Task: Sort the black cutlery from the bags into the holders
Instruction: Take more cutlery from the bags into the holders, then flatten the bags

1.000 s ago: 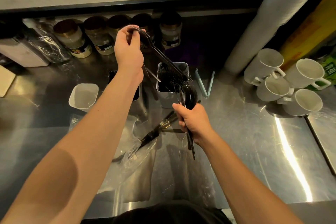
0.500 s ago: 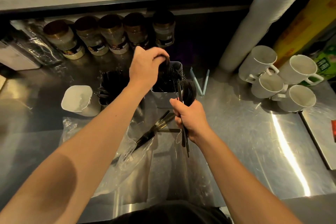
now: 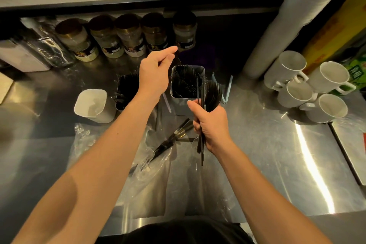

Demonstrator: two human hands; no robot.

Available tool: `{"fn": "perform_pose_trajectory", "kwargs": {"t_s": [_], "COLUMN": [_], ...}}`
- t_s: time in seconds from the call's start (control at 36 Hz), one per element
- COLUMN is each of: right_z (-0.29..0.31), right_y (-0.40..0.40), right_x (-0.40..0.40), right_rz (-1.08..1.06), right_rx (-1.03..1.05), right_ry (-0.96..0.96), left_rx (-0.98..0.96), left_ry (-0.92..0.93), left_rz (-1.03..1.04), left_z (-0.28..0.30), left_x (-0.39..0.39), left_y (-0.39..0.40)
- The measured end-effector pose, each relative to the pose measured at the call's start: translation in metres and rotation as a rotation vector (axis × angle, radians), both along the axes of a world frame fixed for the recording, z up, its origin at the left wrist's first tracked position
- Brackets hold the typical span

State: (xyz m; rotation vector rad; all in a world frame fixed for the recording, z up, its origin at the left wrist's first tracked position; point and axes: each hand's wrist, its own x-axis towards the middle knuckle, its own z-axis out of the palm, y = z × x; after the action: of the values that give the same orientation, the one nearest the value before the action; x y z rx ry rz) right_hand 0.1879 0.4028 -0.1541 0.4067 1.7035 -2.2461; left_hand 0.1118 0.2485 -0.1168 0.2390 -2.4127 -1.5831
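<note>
the left hand [image 3: 156, 73] has let go of its black spoon, now in the grey holder [image 3: 188, 89] – fingers loose and empty above it. the right hand [image 3: 212, 125] grips a bundle of black spoons [image 3: 212, 93] beside it – more left to sort.

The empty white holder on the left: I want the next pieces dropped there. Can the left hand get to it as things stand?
Probably yes. The left hand is open and holds nothing, and the empty white holder stands uncovered just beside that forearm.
</note>
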Motion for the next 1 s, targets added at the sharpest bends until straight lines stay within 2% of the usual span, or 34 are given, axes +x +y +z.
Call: {"fn": "perform_pose_trajectory", "kwargs": {"t_s": [0.11, 0.28, 0.56, 0.67, 0.78, 0.86, 1.0], "right_z": [0.009, 0.023, 0.035, 0.033, 0.03, 0.028, 0.024], "right_y": [-0.014, -0.045, -0.11, -0.137, -0.159, -0.175, -0.202], "right_x": [0.003, 0.015, 0.038, 0.043, 0.045, 0.045, 0.042], "right_rz": [0.046, 0.231, 0.361, 0.374, 0.383, 0.403, 0.419], "right_rx": [0.032, 0.119, 0.095, 0.064, 0.088, 0.089, 0.063], "right_ry": [0.036, 0.083, 0.034, 0.011, 0.006, -0.018, -0.032], "left_rx": [0.268, 0.665, 0.968, 0.851, 0.548, 0.354, 0.208], "left_ry": [-0.02, -0.013, 0.008, 0.011, -0.031, -0.093, -0.07], "left_rz": [0.069, 0.078, 0.211, 0.247, 0.232, 0.145, 0.222], "left_z": [0.01, 0.01, 0.004, -0.001, -0.012, -0.019, -0.018], "left_x": [0.015, 0.034, 0.073, 0.084, 0.093, 0.1, 0.105], "left_y": [-0.006, -0.026, -0.089, -0.117, -0.156, -0.182, -0.214]}}
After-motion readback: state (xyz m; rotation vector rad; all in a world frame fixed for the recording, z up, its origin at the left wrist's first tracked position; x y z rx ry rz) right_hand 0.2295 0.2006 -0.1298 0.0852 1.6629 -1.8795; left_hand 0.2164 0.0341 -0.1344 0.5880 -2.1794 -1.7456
